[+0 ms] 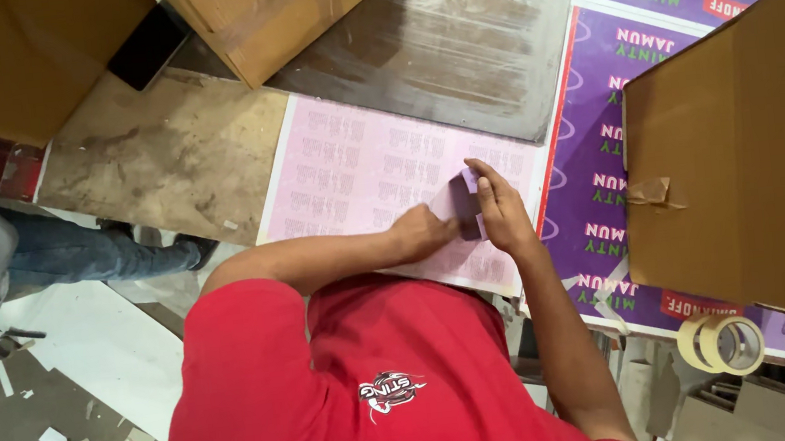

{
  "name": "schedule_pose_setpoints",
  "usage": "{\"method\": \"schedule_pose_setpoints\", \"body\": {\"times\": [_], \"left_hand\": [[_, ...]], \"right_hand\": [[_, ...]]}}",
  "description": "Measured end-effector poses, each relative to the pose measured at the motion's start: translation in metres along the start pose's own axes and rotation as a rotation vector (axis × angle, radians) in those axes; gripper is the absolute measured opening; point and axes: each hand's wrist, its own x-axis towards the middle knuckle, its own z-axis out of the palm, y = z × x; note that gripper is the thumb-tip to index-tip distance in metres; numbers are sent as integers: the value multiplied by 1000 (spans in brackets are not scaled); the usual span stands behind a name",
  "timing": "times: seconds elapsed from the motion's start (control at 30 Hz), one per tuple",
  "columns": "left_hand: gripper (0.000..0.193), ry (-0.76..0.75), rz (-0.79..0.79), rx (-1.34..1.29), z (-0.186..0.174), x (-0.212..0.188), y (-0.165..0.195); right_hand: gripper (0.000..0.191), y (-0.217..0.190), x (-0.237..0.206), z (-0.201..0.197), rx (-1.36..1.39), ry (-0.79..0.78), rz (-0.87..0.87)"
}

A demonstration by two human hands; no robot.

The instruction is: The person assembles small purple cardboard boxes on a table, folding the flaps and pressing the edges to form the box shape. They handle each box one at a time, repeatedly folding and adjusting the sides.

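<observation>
My left hand (422,232) and my right hand (502,208) meet over a worktable, both gripping a small pink and purple folded card piece (460,197). The left hand holds its near left side. The right hand's fingers wrap over its top and right edge. Under the hands lies a large pink printed sheet (349,167) that reaches to the table's near edge. My red shirt fills the bottom of the view.
Purple printed sheets (600,181) lie to the right, with a tall brown cardboard box (750,148) on them and a tape roll (721,342) near the edge. A dark board (451,33) and cardboard boxes (267,12) sit beyond. Another person's jeans leg (98,254) is at left.
</observation>
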Motion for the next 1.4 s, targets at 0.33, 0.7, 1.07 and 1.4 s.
{"method": "schedule_pose_setpoints", "body": {"times": [0.33, 0.7, 1.07, 1.4], "left_hand": [[32, 117, 102, 160, 14, -15, 9], [20, 182, 222, 401, -19, -4, -2], [13, 476, 362, 1082, -51, 14, -26], [21, 126, 43, 293, -28, 4, -8]], "right_hand": [[48, -5, -5, 2, 17, 23, -42], [51, -8, -8, 1, 75, -16, -25], [45, -12, -7, 2, 55, 10, -65], [51, -23, -5, 1, -40, 15, 12]]}}
